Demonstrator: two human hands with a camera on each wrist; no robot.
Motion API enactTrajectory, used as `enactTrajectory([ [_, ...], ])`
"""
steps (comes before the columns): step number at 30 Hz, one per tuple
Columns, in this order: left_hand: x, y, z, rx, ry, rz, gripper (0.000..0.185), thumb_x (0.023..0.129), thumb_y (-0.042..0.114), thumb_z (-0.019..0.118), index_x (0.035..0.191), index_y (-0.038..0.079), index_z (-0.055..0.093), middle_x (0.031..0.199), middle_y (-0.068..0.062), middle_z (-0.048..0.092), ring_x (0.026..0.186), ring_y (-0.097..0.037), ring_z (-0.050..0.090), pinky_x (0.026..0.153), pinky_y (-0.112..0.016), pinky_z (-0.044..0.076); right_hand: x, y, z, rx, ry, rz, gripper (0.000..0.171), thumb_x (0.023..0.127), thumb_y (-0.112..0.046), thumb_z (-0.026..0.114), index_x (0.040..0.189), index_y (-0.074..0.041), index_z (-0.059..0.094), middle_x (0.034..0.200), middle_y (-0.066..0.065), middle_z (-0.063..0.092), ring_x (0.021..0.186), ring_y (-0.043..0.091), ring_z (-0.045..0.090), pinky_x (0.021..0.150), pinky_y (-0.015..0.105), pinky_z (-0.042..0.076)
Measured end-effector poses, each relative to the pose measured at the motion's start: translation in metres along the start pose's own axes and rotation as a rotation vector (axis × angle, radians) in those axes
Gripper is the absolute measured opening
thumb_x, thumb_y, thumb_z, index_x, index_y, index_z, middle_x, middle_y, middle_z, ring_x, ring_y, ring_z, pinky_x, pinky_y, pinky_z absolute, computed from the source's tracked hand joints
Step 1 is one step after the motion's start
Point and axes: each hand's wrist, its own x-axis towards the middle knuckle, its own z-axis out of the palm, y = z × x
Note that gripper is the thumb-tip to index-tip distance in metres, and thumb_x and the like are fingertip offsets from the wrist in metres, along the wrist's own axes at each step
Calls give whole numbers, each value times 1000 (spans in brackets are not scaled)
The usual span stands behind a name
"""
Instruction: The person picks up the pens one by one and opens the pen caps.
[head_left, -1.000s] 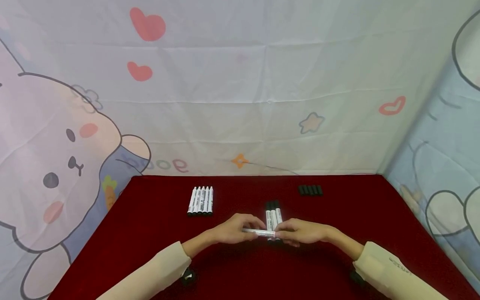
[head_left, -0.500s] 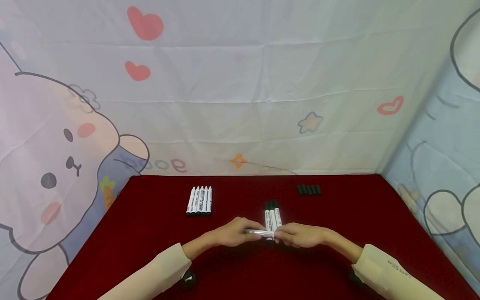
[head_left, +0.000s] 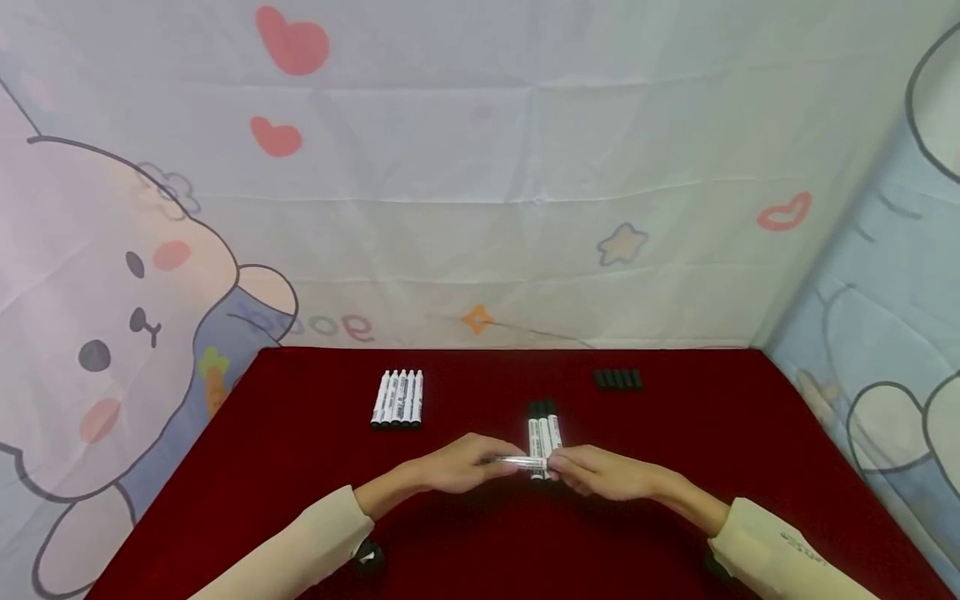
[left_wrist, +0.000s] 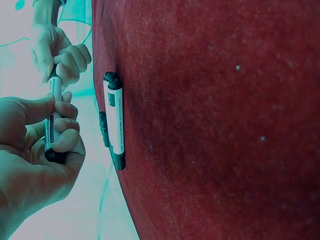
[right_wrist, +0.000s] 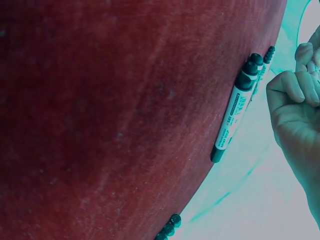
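Observation:
Above the red table, my left hand (head_left: 461, 465) wraps its fingers round the barrel of a white marker (head_left: 528, 462), held sideways. At the marker's other end my right hand (head_left: 603, 472) pinches a dark part, which looks like its black cap. The left wrist view shows the marker (left_wrist: 56, 90) running from the left palm to the fingers of the right hand (left_wrist: 65, 55). Just behind the hands, three white markers with black caps (head_left: 543, 433) lie side by side. In the right wrist view the right hand (right_wrist: 296, 112) appears at the edge, its fingers curled; the marker is mostly hidden there.
Several uncapped white markers (head_left: 398, 400) lie in a row at the back left of the red tabletop (head_left: 465, 533). At the back right is a row of several black caps (head_left: 618, 379). A printed cloth (head_left: 525, 167) hangs behind the table.
Both hands stay on the marker at nearly the same place. The right hand's fingers have curled in a little more; the rows on the table are unchanged.

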Motion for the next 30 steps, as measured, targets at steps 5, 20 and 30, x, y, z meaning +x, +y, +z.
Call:
enactTrajectory([
  [5,-4,2,-3,-37,-8,-23,31,107,18,53,131,5,68,125,-13,72,103,-3,58,96,-20,49,3,0,2,4,-6,-16,41,115,-21,27,105,9,51,76,-7,38,64,-1,34,58,15,31],
  [20,-2,2,-5,-77,-77,-51,33,108,18,52,135,5,66,118,-13,70,92,-3,53,86,-17,46,-2,-6,5,2,-15,-17,38,114,-18,27,105,10,50,77,-6,37,66,-2,34,60,15,32],
  [30,-3,2,-8,-141,-137,-90,37,109,22,49,140,7,62,136,-11,67,117,-14,59,102,-23,48,-4,-6,8,-54,-2,-53,35,114,-16,27,101,7,50,76,-9,37,64,-3,33,59,15,33],
])
